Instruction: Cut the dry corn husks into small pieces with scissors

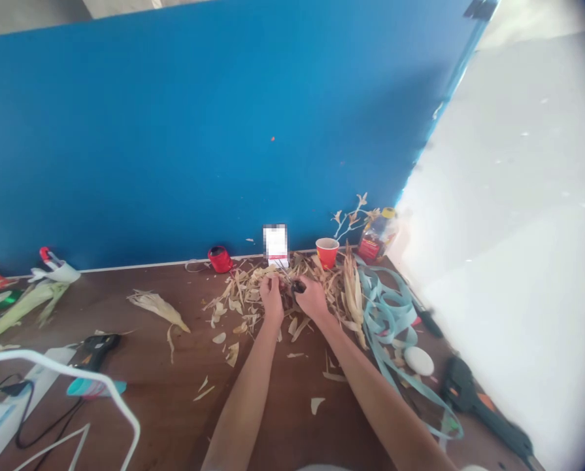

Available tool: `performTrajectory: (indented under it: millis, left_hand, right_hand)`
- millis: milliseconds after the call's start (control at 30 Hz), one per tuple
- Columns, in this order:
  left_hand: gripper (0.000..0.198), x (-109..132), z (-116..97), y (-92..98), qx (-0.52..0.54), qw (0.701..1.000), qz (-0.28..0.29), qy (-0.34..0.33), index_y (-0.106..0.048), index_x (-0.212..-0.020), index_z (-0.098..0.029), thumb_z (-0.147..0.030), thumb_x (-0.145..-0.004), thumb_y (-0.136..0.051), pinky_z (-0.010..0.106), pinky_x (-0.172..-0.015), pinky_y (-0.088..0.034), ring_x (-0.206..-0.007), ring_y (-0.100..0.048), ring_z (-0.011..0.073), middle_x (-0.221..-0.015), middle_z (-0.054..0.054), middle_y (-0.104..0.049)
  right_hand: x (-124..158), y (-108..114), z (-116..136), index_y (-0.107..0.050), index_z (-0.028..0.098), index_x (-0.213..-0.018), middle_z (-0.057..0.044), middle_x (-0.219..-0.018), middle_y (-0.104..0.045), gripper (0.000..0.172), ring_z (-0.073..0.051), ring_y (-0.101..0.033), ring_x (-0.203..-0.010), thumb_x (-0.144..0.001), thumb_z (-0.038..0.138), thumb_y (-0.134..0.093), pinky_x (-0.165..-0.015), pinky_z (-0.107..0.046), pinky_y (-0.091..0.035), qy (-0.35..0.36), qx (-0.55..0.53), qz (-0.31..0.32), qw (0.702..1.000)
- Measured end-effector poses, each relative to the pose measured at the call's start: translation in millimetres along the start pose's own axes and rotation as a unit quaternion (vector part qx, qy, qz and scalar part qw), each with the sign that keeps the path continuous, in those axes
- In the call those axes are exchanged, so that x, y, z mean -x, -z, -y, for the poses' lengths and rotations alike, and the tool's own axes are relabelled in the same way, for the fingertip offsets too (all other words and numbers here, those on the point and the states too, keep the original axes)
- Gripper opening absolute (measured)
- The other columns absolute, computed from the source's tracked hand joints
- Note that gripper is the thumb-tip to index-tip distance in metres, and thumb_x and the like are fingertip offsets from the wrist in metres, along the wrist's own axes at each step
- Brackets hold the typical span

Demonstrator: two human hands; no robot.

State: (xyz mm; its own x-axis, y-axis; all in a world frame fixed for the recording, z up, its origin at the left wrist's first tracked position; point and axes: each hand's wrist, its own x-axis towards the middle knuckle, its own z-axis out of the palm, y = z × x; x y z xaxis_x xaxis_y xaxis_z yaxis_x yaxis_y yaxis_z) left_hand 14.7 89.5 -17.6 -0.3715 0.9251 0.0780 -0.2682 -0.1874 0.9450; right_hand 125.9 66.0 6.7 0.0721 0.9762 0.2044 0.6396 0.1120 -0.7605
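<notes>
My right hand (312, 298) is closed around the black handles of a pair of scissors (298, 286), whose blades point up and to the left. Beside it, my left hand (271, 297) has its fingers pinched on a pale piece of dried corn husk (271, 275), close to the blades. Whether the blades touch the piece cannot be made out. Both hands are over a spread of cut corn husk scraps (243, 288). Directly beyond them stands a small upright screen (275, 243), its picture blurred out.
At the right are a red paper cup (327, 254), a yellow-capped bottle (376, 235), tangled light-blue ribbon (387, 307), a white disc (418, 360) and a glue gun (483, 405). Leftward lie a red roll (220, 260), a husk bundle (159, 309) and a white cable (100, 379). A blue panel (199, 131) rises behind.
</notes>
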Motion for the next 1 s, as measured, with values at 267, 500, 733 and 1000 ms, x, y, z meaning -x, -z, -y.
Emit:
performTrajectory:
  millis: [267, 500, 733, 1000]
  left_hand:
    - [0.038, -2, 2, -0.6, 0.017, 0.999, -0.013, 0.039, -0.063, -0.083, -0.015, -0.052, -0.080, -0.056, 0.026, -0.060, -0.044, -0.063, -0.052, 0.0120, -0.073, 0.004, -0.059]
    - [0.036, 4, -6, 1.2, -0.052, 0.997, 0.027, 0.048, -0.057, -0.069, -0.016, -0.050, -0.080, -0.058, 0.022, -0.050, -0.034, -0.053, -0.043, 0.0094, -0.060, -0.001, -0.048]
    - [0.036, 6, -16, -3.7, -0.044, 0.997, 0.025, 0.052, -0.054, -0.069, -0.016, -0.050, -0.079, -0.059, 0.021, -0.053, -0.035, -0.056, -0.043, 0.0090, -0.062, -0.002, -0.046]
    - [0.033, 7, -16, -5.4, -0.002, 0.996, 0.039, 0.074, -0.049, -0.074, -0.017, -0.049, -0.081, -0.058, 0.019, -0.054, -0.035, -0.053, -0.041, 0.0072, -0.060, -0.005, -0.045]
  right_hand:
    - [-2, 0, -2, -0.064, 0.023, -0.113, -0.002, -0.109, -0.069, 0.045, -0.020, -0.063, -0.099, -0.070, 0.014, -0.052, -0.090, -0.028, -0.046, 0.012, -0.008, -0.022, 1.000]
    - [0, -5, -8, -0.066, 0.026, -0.108, -0.001, -0.101, -0.071, 0.037, -0.021, -0.065, -0.093, -0.072, 0.020, -0.056, -0.083, -0.027, -0.047, 0.014, -0.017, 0.042, 0.999]
    - [0, -4, -6, -0.066, 0.025, -0.107, -0.002, -0.099, -0.071, 0.038, -0.021, -0.065, -0.091, -0.071, 0.019, -0.055, -0.080, -0.027, -0.048, 0.007, -0.003, 0.036, 0.999]
    - [1, -5, -8, -0.067, 0.026, -0.105, -0.001, -0.095, -0.072, 0.036, -0.020, -0.066, -0.088, -0.071, 0.018, -0.055, -0.075, -0.025, -0.046, 0.022, 0.020, 0.030, 0.999]
